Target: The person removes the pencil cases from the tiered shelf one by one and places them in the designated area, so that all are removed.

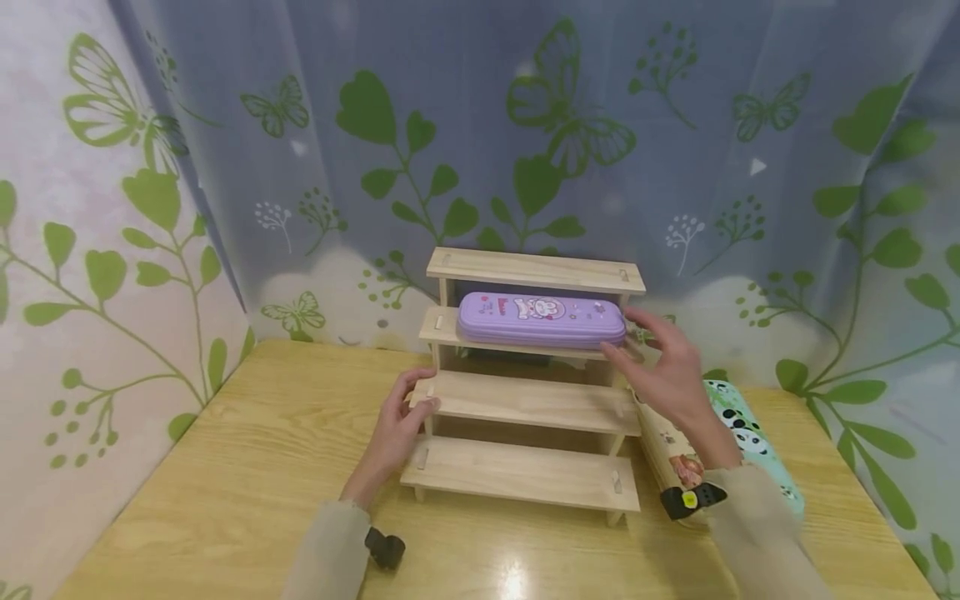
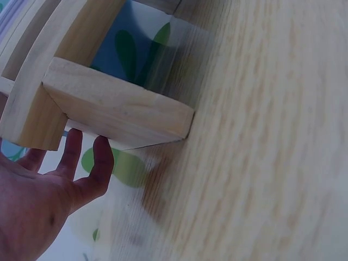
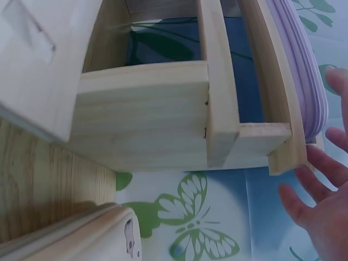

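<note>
A purple pencil case (image 1: pixel 542 319) with a cartoon print lies lengthwise on the second board from the top of a stepped wooden rack (image 1: pixel 517 471). My right hand (image 1: pixel 666 371) is at the case's right end, fingers spread, thumb toward its front corner. In the right wrist view, the fingertips (image 3: pixel 310 176) of that hand are right at the board's end, below the purple case (image 3: pixel 304 70). With my left hand (image 1: pixel 397 421) I grip the left end of the board one tier lower, thumb on top. The left wrist view shows its fingers (image 2: pixel 100 163) reaching under the board toward the side support.
Right of the rack, a beige pencil case (image 1: pixel 660 442) with a brown printed figure lies on the wooden table (image 1: pixel 225 492), partly behind my right arm. Beside it is a green panda pencil case (image 1: pixel 750 433). A leaf-and-butterfly curtain (image 1: pixel 465 125) hangs close behind the rack.
</note>
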Demonstrator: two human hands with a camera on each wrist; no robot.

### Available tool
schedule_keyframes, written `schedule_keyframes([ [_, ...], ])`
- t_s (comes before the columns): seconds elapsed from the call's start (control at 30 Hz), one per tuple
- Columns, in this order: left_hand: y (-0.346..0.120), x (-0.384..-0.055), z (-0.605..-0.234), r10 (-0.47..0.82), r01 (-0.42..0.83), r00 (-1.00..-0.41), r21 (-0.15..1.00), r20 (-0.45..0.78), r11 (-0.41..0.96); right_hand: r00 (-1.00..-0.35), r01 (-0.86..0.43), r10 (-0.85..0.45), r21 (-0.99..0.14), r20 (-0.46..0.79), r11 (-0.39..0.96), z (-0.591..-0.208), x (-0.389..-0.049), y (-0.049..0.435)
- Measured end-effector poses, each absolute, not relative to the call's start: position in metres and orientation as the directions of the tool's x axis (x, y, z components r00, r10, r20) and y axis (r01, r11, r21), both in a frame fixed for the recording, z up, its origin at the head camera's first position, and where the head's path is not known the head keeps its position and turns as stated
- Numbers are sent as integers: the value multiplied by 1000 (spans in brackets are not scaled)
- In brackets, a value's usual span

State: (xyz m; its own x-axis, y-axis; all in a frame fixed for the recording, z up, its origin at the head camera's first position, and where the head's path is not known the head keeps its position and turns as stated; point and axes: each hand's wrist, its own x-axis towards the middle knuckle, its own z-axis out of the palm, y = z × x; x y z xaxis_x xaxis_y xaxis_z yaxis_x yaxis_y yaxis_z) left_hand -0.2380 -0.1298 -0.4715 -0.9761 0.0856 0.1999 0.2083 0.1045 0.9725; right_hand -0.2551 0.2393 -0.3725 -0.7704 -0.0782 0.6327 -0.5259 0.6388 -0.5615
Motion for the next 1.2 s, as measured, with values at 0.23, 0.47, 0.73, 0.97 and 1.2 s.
schedule_keyframes([
  [0.23, -129, -238, -472, 87, 209, -976, 974, 201, 89, -779, -526, -91, -568, 620, 633, -372, -262, 233],
  [0.47, -129, -239, -473, 84, 203, -977, 975, 196, 90, -788, -514, -72, -590, 611, 623, -372, -252, 229],
  [0.73, -130, -239, -473, 92, 210, -975, 973, 201, 92, -883, -418, -68, -713, 464, 563, -370, -245, 222],
  [0.97, -130, -239, -473, 88, 223, -973, 970, 215, 94, -878, -429, -120, -649, 464, 629, -366, -237, 221],
  [1.2, -131, -239, -473, 89, 225, -972, 971, 217, 86, -827, -493, -154, -567, 540, 660, -372, -233, 224],
])
